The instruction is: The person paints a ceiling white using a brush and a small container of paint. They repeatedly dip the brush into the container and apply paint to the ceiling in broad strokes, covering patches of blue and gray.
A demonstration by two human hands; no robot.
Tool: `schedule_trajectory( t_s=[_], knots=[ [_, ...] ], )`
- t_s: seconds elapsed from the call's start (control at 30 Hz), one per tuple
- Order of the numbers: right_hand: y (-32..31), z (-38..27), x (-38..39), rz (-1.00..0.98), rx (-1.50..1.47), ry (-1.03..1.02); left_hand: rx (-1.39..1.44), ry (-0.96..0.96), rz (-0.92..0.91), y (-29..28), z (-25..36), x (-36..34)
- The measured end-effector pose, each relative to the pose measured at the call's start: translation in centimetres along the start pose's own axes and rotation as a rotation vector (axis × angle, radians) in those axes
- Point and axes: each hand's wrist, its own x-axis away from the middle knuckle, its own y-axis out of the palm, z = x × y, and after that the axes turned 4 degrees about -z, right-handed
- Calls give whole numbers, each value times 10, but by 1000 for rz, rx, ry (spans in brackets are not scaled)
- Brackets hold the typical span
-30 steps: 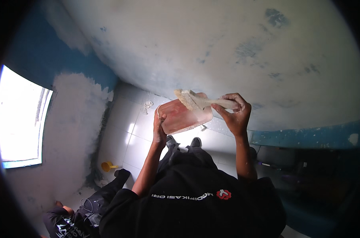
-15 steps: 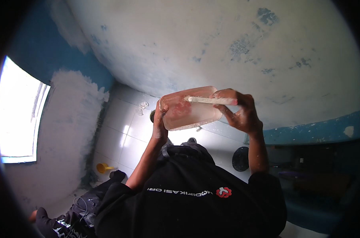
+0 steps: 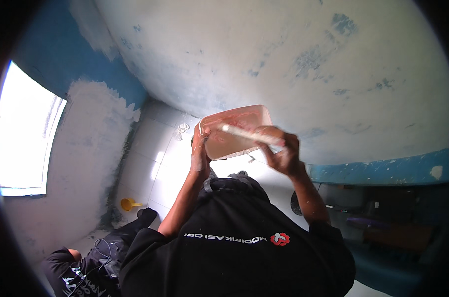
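Observation:
My left hand (image 3: 200, 153) grips the left end of a shallow, translucent pinkish plastic tub (image 3: 225, 147), its thumb over the rim. The tub is held tilted in front of the wall, with whitish and reddish smears inside. Closed around a white, stick-shaped tool (image 3: 241, 132), my right hand (image 3: 284, 154) is at the tub's right side. The tool slants over the tub's opening, its far end near the middle of the tub. Blur hides its exact kind and whether it touches the inside.
A patchy white-and-blue wall (image 3: 224, 54) rises close ahead. At the left are a bright window (image 3: 28, 133) and, lower down, another person in dark clothes (image 3: 93, 260). A yellow dipper (image 3: 130, 204) and crumpled clear plastic (image 3: 182, 130) lie on the tiled floor (image 3: 160, 190). Dark furniture (image 3: 397, 218) stands right.
My right hand and the white tool have moved left and slightly down across the tub. The tool now slants more. My left hand still holds the tub.

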Motion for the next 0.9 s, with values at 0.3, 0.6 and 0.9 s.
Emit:
schedule_trajectory(
  t_s=[0.3, 0.6, 0.9],
  knots=[
    [-5, 16, 3, -183, 17, 81, -192, -51, 26, 15, 7, -19],
    [-35, 36, -3, -88, -249, 278, -196, -210, -183, 29, 3, -37],
    [-105, 51, 40, 52, 50, 212, -180, -75, -263, 78, -38, -52]
  ],
)
